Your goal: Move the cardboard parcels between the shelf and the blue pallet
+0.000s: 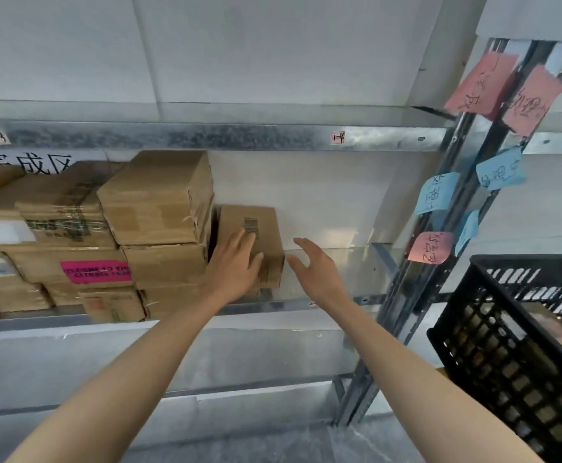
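A small cardboard parcel (pixel 266 228) with a barcode stands on the metal shelf (pixel 339 259), at the right end of a stack of parcels (pixel 159 198). My left hand (pixel 236 262) lies flat against its front face, fingers spread. My right hand (pixel 313 265) hovers just right of the parcel, fingers apart, not touching it. One parcel in the stack carries a pink label (pixel 96 272). The blue pallet is not in view.
The shelf's right part, beyond the small parcel, is bare metal. The shelf upright (pixel 440 228) carries pink and blue paper notes. A black plastic crate (pixel 513 345) stands at the right, close to my right forearm. Another shelf level lies above.
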